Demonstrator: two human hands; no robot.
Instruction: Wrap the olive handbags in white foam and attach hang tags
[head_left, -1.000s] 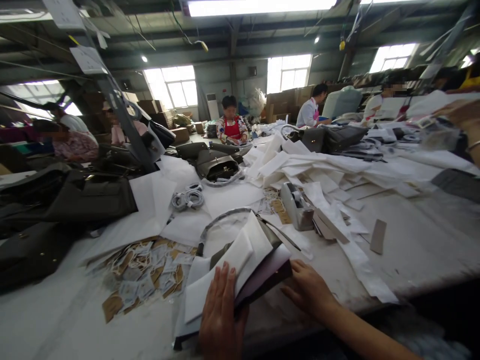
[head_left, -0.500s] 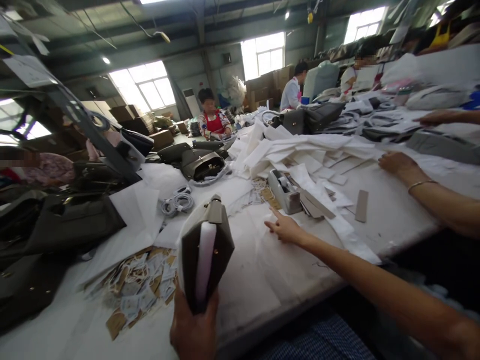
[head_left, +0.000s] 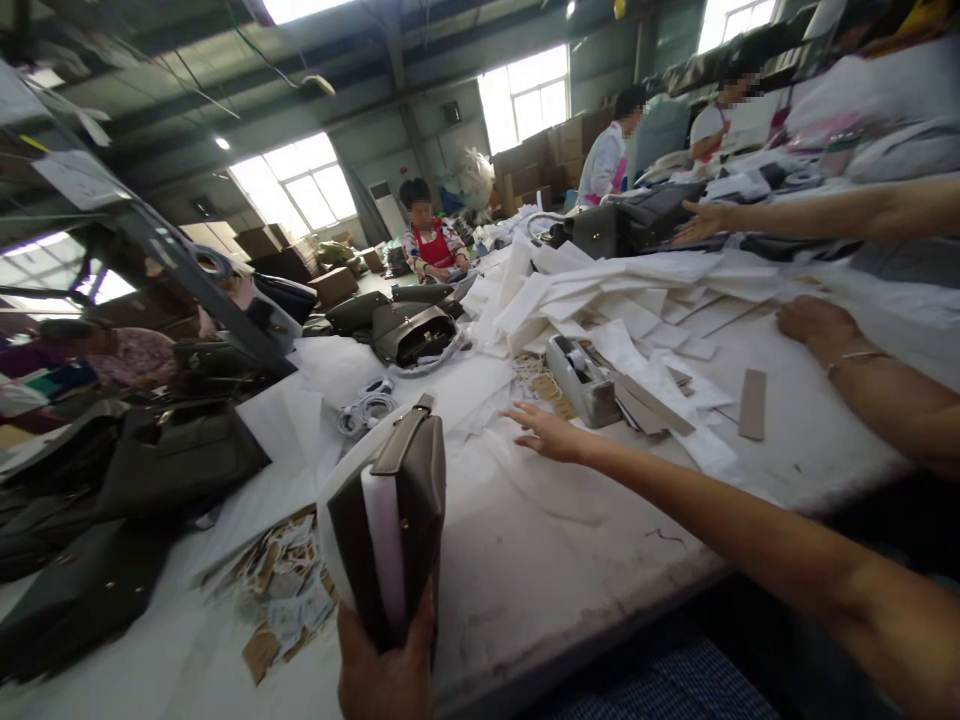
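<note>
Left hand (head_left: pixel 386 668) is clasping bag (head_left: pixel 418 490) low, far fingers seemingly hidden; right hand (head_left: pixel 551 436) is hovering empty, fingers spread. Single low grip is risking a topple.

On my remote feed I see a dim workshop: bright windows (head_left: pixel 319 195) in a greyish-green wall (head_left: pixel 466 132), a lit ceiling lamp (head_left: pixel 307 8), stacked cardboard boxes (head_left: pixel 555 150), a slanting metal post (head_left: pixel 225 292), and a pale worktable (head_left: pixel 510 570) stretching across the foreground.
</note>
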